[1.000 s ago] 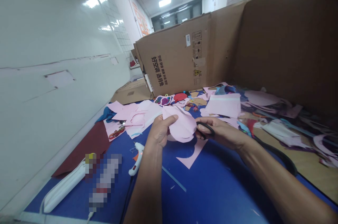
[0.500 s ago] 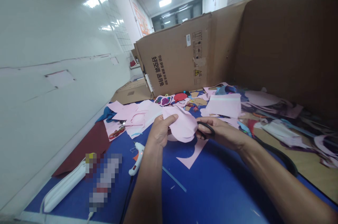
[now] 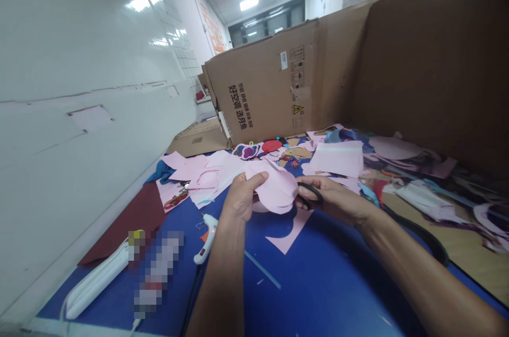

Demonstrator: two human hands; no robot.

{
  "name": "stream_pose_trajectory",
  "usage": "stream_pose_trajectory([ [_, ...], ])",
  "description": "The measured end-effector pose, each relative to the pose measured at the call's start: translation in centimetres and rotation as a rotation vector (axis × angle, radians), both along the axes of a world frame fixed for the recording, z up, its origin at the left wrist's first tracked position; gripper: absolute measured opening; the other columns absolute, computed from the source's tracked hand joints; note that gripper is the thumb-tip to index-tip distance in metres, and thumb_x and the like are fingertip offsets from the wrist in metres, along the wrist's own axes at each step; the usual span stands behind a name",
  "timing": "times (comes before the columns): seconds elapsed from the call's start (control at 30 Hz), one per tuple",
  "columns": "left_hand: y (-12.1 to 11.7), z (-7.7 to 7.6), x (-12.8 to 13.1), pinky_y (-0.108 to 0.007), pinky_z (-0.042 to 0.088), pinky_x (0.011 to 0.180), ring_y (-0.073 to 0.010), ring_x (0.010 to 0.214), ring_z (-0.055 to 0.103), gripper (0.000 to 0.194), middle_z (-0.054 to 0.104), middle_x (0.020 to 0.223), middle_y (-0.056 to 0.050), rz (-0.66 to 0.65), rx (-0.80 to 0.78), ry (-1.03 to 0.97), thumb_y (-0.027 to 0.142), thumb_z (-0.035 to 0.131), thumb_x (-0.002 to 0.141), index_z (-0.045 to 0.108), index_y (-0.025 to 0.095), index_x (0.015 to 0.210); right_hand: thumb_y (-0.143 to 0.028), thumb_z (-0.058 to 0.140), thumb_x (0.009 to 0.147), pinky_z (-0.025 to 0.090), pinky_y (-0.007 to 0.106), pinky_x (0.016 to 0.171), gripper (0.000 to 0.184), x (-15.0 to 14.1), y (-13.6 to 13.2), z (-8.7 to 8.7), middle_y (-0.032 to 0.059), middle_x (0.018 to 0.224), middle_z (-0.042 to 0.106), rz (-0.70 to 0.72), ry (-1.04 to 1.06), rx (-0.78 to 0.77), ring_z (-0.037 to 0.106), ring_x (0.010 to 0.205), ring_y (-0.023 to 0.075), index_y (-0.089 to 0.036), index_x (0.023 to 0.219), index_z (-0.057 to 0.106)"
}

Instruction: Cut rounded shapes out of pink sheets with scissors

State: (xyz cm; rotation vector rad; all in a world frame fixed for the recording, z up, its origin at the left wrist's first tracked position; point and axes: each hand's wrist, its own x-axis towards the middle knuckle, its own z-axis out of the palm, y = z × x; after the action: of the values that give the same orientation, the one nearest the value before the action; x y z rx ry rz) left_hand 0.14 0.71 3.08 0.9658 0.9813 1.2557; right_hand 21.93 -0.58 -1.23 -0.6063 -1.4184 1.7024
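Observation:
My left hand (image 3: 240,198) is closed on a rounded pink paper piece (image 3: 276,188), thumb on top, holding it just above the blue tabletop (image 3: 318,284). To its right, my right hand (image 3: 338,199) grips black-handled scissors (image 3: 310,195), fingers through the loops. The scissors meet the paper's right edge; their blades are hidden behind the sheet. A pink offcut (image 3: 288,231) lies on the blue surface below the paper.
A white glue gun (image 3: 204,232) and a white power strip (image 3: 95,281) lie at the left. Pink sheets and coloured scraps (image 3: 338,159) cover the far side. Cardboard walls (image 3: 429,61) stand behind and to the right. A white wall (image 3: 79,114) runs along the left.
The pink paper has turned slightly in my left hand and the scissors have shifted a little along its edge. Both hands stay in nearly the same place.

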Motion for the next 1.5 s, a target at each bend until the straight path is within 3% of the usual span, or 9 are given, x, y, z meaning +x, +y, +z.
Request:
stream_pose_trajectory([
  [1.5,-0.22,0.12,0.16,-0.033,0.056,0.072,-0.0208,0.073,0.069,0.04,0.079,0.087,-0.011,0.006,-0.036,0.035,0.03,0.09,0.059,0.078,0.013,0.093,-0.057,0.087,0.08,0.031,0.028,0.063,0.046,-0.31,-0.04,-0.24,0.0025,0.079,0.065,0.022,0.012,-0.007,0.048,0.068,0.0137,-0.016,0.097,0.073],
])
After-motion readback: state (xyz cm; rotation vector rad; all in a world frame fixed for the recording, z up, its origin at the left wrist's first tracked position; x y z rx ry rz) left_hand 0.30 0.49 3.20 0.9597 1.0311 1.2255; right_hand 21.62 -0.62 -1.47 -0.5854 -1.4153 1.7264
